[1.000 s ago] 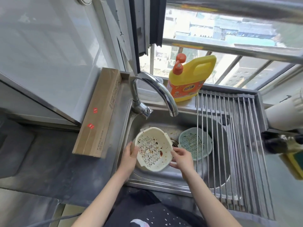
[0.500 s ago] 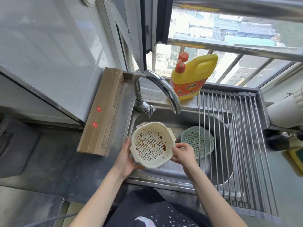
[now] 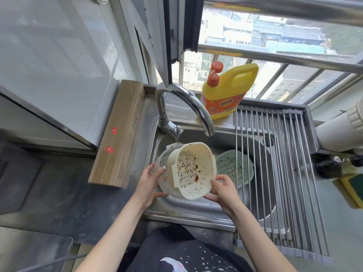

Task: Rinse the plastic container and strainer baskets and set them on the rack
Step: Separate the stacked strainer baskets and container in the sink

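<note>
A cream strainer basket (image 3: 193,169), spotted with brown food bits, is tilted and partly lifted out of a translucent plastic container (image 3: 164,171) above the sink (image 3: 196,209). My left hand (image 3: 148,182) holds the container's left side. My right hand (image 3: 223,190) grips the cream basket's lower right rim. A pale green strainer basket (image 3: 233,167) lies in the sink bowl, partly under the roll-up steel rack (image 3: 275,173) that spans the sink's right half.
The curved faucet (image 3: 182,107) arches over the sink just above the basket. A yellow detergent bottle (image 3: 227,91) stands on the back ledge. A long cardboard box (image 3: 117,134) lies on the counter at left. A sponge (image 3: 351,185) sits at far right.
Both hands have raised the cream basket and container out of the sink bowl. The basket has tilted and slid partly out of the container, which now shows on its left.
</note>
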Demonstrator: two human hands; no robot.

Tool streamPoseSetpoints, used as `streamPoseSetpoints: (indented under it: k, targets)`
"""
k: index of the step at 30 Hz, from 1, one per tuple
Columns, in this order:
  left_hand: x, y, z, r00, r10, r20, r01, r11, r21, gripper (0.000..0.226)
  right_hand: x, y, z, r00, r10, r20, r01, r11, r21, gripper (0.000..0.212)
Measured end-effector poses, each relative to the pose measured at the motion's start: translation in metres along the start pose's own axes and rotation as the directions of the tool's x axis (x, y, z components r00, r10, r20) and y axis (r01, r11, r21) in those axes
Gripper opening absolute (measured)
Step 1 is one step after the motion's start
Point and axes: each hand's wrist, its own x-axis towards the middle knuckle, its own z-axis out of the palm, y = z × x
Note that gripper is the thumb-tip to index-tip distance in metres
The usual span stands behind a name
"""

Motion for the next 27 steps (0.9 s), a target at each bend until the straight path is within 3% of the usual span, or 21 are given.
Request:
streamPoseSetpoints:
  k: [3,6,8,11,14,19,22,27]
  targets:
    - [-0.002,0.002,0.007,0.994,0.032,-0.105,-0.026,0.998,0.057,0.074,0.0,0.008,-0.002,0.999,0.049,-0.007,-0.048,0.994,0.103,0.007]
    - [-0.008,0.007,0.011,0.984,0.068,-0.166,-0.057,0.996,0.067,0.047,0.006,0.018,-0.007,0.988,0.132,-0.083,-0.112,0.971,0.21,0.013]
    - [-0.008,0.01,0.008,0.984,0.086,-0.159,-0.075,0.995,0.07,0.042,0.013,0.024,-0.011,0.962,0.208,-0.175,-0.161,0.956,0.246,0.023]
    - [-0.009,0.013,0.003,0.973,0.127,-0.193,-0.105,0.987,0.123,0.05,0.018,0.031,-0.01,0.916,0.247,-0.317,-0.2,0.964,0.174,0.03]
    - [-0.014,0.013,0.006,0.958,0.169,-0.231,-0.133,0.978,0.162,0.055,0.021,0.04,-0.001,0.877,0.169,-0.451,-0.177,0.984,0.024,0.021]
    - [-0.016,0.007,0.013,0.929,0.256,-0.267,-0.182,0.944,0.275,0.096,0.02,0.057,0.009,0.851,0.248,-0.462,-0.241,0.968,0.075,0.028]
    - [-0.015,0.008,0.017,0.921,0.278,-0.274,-0.192,0.934,0.302,0.088,0.019,0.057,0.003,0.82,0.246,-0.517,-0.26,0.965,0.047,0.039]
    - [-0.008,0.003,0.015,0.924,0.261,-0.281,-0.19,0.948,0.254,0.1,0.017,0.055,0.001,0.781,0.326,-0.532,-0.32,0.941,0.107,0.036]
